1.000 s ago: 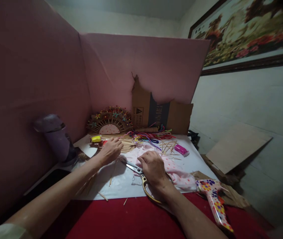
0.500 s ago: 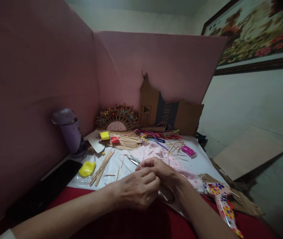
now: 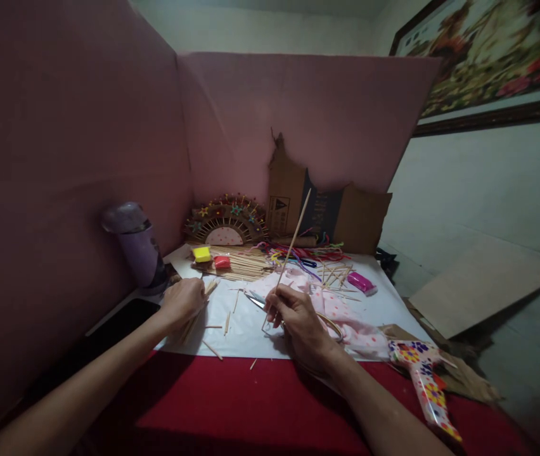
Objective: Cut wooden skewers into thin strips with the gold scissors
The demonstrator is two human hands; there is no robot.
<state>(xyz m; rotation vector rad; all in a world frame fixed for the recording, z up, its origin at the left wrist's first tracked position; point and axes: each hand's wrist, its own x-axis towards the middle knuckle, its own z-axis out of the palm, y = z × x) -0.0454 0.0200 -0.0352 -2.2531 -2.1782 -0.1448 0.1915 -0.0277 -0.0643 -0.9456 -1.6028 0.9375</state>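
Observation:
My right hand [image 3: 296,316] holds a long wooden skewer [image 3: 295,237] that stands up at a slant from its fingers, the lower end close to the white sheet. Beneath and beside this hand lie scissors [image 3: 255,299], their blades pointing left and a handle loop showing at the right. On the left, my left hand [image 3: 185,300] is closed over the small pile of skewers [image 3: 210,289]; its fingertips are mostly hidden. Cut stick pieces [image 3: 227,323] lie between the hands. Pink dotted cloth [image 3: 334,307] spreads behind my right hand.
At the back stand a decorated fan-shaped piece [image 3: 225,234] and torn cardboard [image 3: 289,209]. Yellow [image 3: 201,254], red [image 3: 222,262] and magenta [image 3: 361,283] clay packs lie about. A purple bottle [image 3: 139,253] and black phone-like slab [image 3: 132,315] are left; a flowered glue gun [image 3: 424,380] is right.
My hands were together over the scissors and have parted. The left moved left onto the skewer pile; the right now holds a skewer upright. More short pieces show near the sheet's front edge.

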